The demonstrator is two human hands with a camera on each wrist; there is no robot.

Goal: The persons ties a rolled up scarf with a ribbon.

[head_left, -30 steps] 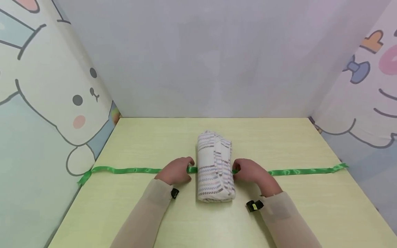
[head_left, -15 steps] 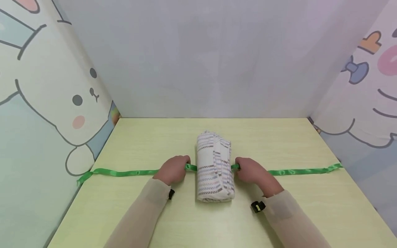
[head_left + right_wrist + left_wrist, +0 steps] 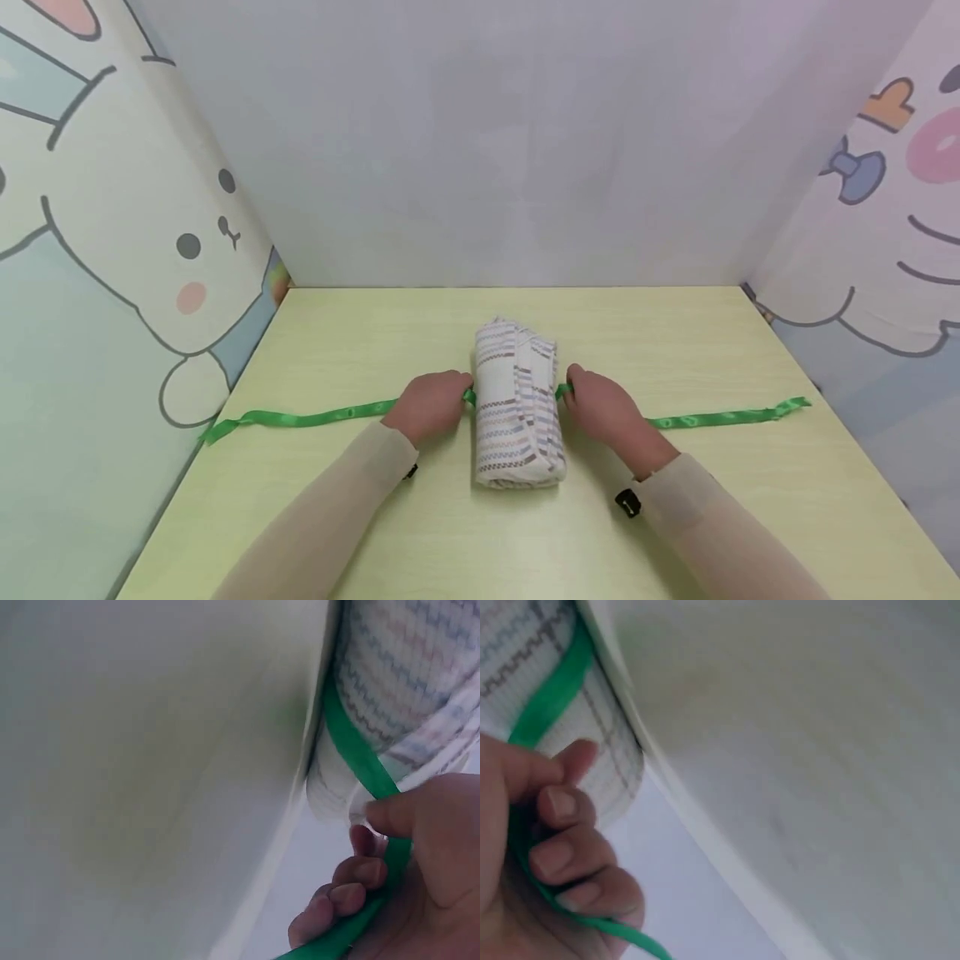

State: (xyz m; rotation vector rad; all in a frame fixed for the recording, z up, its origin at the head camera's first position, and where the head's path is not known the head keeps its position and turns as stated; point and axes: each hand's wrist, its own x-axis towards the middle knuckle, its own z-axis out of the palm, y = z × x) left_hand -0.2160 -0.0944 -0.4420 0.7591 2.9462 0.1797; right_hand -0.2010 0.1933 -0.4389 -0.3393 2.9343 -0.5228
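Note:
A rolled white towel with striped bands (image 3: pixel 517 408) lies lengthwise in the middle of the table. Beneath it passes a green ribbon (image 3: pixel 727 418), whose two ends stretch out to either side. On the towel's left, my left hand (image 3: pixel 431 406) grips the ribbon close to the roll. My right hand (image 3: pixel 602 407) grips it on the other side, also near the roll. Both wrist views show curled fingers around the ribbon, which rises along the towel's side from the tabletop: the left ribbon part (image 3: pixel 555 690) and the right ribbon part (image 3: pixel 360 754).
The pale yellow table (image 3: pixel 495 550) reaches back to a plain light wall (image 3: pixel 517 142). Cartoon-printed panels stand at the left (image 3: pixel 127 275) and right (image 3: pixel 885 242). The ribbon's left tail (image 3: pixel 217 429) lies near the table's left edge.
Both hands have closed on the ribbon and lifted it slightly beside the towel. The ribbon's outer ends have slid inward a little. The towel has stayed nearly in place.

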